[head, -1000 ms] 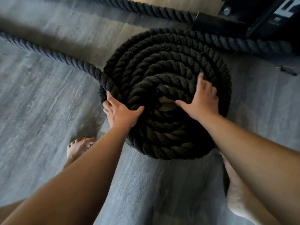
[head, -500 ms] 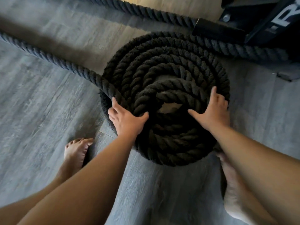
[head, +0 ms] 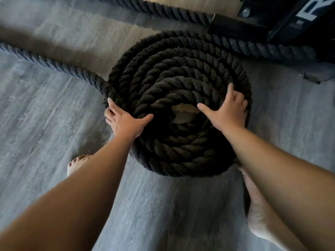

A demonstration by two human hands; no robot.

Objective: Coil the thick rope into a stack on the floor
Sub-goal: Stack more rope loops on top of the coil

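A thick black twisted rope [head: 174,84] lies wound in a tall round coil on the grey floor, with a small gap showing floor at its centre. My left hand [head: 125,122] presses flat on the coil's left rim, thumb spread inward, where a loose length of rope [head: 54,63] runs off to the far left. On the right side of the top turns rests my right hand [head: 228,111], fingers spread, palm down. Neither hand wraps around the rope.
Another rope length [head: 253,46] runs from the coil to the right under a black machine base [head: 290,19]. A further stretch [head: 163,8] crosses the top. My bare left foot [head: 76,163] and right foot [head: 259,211] stand close to the coil.
Both hands slid along the top of the coil; the right one moved out toward the right rim. The view shifted a little, and the coil stays in place.
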